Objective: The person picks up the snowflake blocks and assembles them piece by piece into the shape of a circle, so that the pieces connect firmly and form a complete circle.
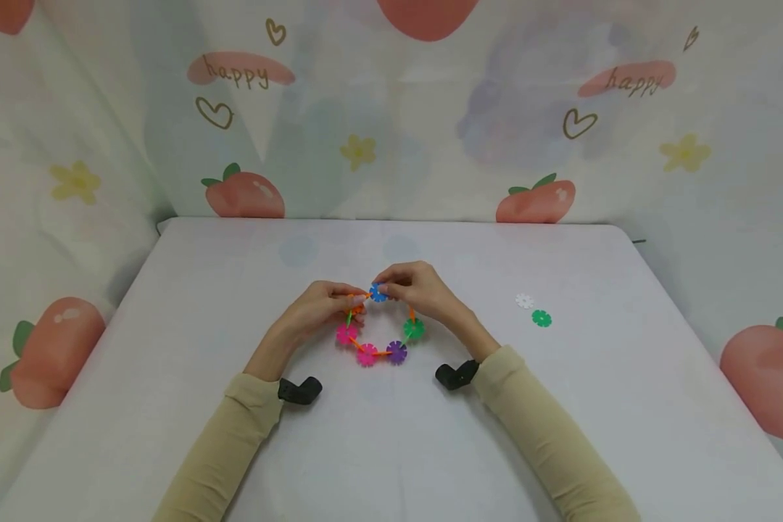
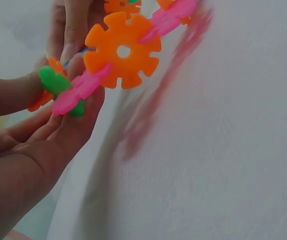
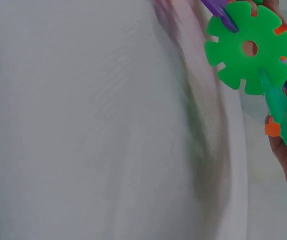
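Between the two hands, a ring of notched plastic discs is held up off the table, slotted edge to edge. My left hand (image 1: pixel 309 308) pinches the ring's left side, at orange and green discs (image 2: pixel 53 80) beside a pink disc (image 2: pixel 81 92). Thumb and fingers of my right hand (image 1: pixel 424 291) pinch a blue disc (image 1: pixel 378 292) at the far side, against an orange disc. Along the near side run pink discs (image 1: pixel 367 355) and a purple disc (image 1: pixel 396 353). A large green disc (image 3: pixel 228 50) faces the right wrist camera. Fingers partly hide the blue disc's joint.
A loose white disc (image 1: pixel 525 301) and a loose green disc (image 1: pixel 541 318) lie to the right on the white table (image 1: pixel 137 399). Black wrist-worn devices (image 1: pixel 302 391) stick out inward from both sleeves. A patterned cloth (image 1: pixel 417 145) hangs behind the table's far edge.
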A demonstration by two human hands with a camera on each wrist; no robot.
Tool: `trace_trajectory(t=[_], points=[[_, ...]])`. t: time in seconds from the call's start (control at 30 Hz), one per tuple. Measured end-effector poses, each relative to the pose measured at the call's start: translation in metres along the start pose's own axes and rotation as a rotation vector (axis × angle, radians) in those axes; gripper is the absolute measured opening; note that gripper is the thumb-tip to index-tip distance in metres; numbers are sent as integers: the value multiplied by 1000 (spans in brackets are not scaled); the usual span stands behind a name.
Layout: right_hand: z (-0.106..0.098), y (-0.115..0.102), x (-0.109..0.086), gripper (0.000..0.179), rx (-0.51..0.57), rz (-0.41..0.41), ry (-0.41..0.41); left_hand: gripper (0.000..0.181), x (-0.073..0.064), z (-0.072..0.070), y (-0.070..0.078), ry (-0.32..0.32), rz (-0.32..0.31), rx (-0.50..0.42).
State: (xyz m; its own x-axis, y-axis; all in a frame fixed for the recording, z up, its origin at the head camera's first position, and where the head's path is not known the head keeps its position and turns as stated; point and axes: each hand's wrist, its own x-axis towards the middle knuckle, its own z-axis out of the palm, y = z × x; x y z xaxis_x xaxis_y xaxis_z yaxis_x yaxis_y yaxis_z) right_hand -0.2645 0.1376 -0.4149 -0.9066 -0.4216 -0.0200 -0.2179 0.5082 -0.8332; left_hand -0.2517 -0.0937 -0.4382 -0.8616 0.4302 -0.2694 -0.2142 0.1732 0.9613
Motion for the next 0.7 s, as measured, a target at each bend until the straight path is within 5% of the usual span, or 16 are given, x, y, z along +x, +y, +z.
trace_trajectory(t=[0.43, 0.7], points=[[8, 0, 0, 14, 70, 11, 39, 33, 0, 8, 2, 54, 21, -28], [-11, 7, -7, 27, -80, -48, 50, 39, -2, 1, 3, 6, -74, 58]])
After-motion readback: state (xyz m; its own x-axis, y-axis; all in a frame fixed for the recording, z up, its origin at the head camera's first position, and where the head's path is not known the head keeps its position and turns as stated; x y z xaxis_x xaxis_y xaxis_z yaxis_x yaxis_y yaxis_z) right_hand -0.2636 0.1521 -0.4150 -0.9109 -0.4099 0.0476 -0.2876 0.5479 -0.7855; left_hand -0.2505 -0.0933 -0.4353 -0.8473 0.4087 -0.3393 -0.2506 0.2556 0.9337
